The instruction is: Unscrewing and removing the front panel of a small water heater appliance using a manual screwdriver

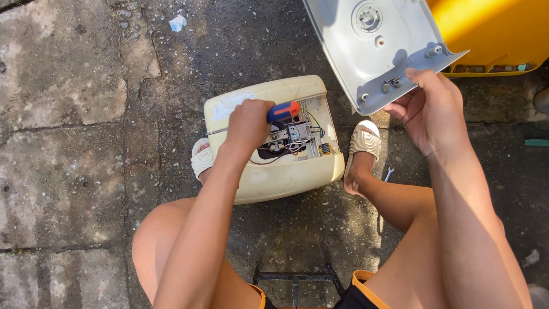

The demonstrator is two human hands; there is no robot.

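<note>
My left hand (247,125) is closed around a screwdriver (284,111) with a blue and orange handle, held over the open cavity of a cream-coloured appliance (274,174) lying on the ground between my feet. Wires and small metal parts (293,137) show inside the opening. My right hand (430,109) grips the lower edge of a grey plastic cover (366,48), lifted up and to the right of the appliance, its inner side with screw posts facing me.
The ground is rough, cracked concrete (68,143). A yellow container (497,34) stands at the top right behind the cover. A small wrench (388,174) lies by my right foot. I sit on a metal-framed stool (294,279).
</note>
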